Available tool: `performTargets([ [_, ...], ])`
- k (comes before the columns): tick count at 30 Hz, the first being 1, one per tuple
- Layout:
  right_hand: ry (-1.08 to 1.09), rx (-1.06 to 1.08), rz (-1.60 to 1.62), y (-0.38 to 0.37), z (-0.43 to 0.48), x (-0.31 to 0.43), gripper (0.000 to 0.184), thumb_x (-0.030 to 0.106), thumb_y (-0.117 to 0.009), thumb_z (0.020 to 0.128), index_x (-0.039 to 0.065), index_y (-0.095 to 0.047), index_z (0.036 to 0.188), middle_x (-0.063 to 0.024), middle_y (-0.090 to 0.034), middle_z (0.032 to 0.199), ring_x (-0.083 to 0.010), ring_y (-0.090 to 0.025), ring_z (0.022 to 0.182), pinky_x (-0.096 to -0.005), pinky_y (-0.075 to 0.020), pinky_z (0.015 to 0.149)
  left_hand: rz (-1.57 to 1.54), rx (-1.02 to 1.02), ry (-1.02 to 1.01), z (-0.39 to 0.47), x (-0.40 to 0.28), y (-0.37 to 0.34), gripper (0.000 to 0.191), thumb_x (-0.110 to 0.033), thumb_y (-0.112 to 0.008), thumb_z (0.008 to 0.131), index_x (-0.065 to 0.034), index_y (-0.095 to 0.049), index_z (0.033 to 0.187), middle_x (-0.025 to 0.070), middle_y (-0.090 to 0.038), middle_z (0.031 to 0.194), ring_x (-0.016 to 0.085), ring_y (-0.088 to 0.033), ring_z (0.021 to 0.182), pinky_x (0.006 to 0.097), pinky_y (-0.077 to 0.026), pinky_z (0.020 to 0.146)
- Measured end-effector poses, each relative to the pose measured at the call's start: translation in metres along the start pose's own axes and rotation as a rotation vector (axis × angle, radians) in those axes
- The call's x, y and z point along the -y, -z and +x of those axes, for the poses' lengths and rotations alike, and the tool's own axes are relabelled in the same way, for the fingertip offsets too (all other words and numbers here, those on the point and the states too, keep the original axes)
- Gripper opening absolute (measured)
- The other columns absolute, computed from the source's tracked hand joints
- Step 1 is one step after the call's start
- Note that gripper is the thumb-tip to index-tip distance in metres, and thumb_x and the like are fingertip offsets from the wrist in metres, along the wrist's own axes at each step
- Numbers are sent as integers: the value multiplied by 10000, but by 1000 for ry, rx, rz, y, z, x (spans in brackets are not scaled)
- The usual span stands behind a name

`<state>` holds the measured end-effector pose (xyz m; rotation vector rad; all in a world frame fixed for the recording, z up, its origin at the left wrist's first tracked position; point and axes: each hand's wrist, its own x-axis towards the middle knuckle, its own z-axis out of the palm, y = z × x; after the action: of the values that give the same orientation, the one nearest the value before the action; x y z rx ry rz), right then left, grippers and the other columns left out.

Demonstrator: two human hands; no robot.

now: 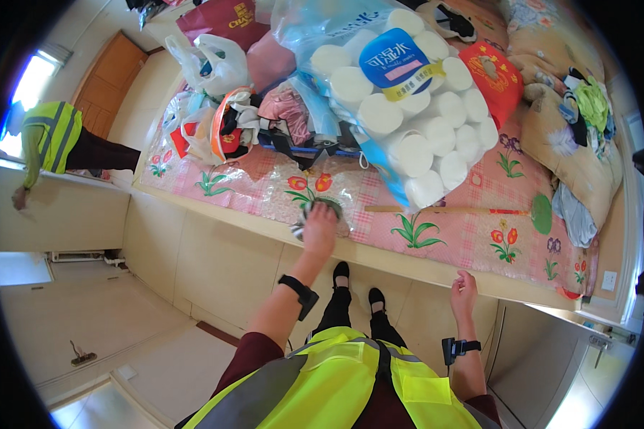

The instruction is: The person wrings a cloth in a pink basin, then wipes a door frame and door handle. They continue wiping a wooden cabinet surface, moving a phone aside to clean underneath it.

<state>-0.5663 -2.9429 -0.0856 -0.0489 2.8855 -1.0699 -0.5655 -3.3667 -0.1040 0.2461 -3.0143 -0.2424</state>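
My left hand (320, 228) is on a crumpled grey-and-white striped cloth (298, 230), pressed down near the front edge of a pink flowered plastic covering (252, 187). Part of the cloth is hidden under the fingers. My right hand (464, 292) hangs just in front of the pale front edge (424, 271), fingers loosely curled, with nothing seen in it. Between the two hands, further back, lies a wooden stick (451, 210) with a green, flattened end (541, 214). Beyond it rests a large clear pack of white paper rolls (381, 113).
Behind the cloth stand a blue basket (322, 151) of clothes, white plastic bags (222, 64) and a dark red bag (220, 24). At right are a red bag (491, 80), bedding (574, 155) and clothes. A person in a yellow vest (53, 134) leans at far left.
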Motion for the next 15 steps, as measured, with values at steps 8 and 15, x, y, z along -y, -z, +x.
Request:
performTargets([
  [8,28,44,19,-8,8,5,303,-43,-569,792,26,-583,1087,-104,-571,877,-200,-578,728,-320,-484,648,-200,100,-121,-40,-17,37,179,-74,-564,784,-74,-600,960,104,-621,1028,303,-584,1059,389,-524,804],
  [15,62,52,45,-4,27,13,315,-42,-562,793,14,-581,1102,-111,-582,883,-203,-580,737,-317,-483,644,-207,-99,233,-16,39,87,256,3,-555,750,-84,-596,987,114,-624,954,333,-587,934,424,-512,740],
])
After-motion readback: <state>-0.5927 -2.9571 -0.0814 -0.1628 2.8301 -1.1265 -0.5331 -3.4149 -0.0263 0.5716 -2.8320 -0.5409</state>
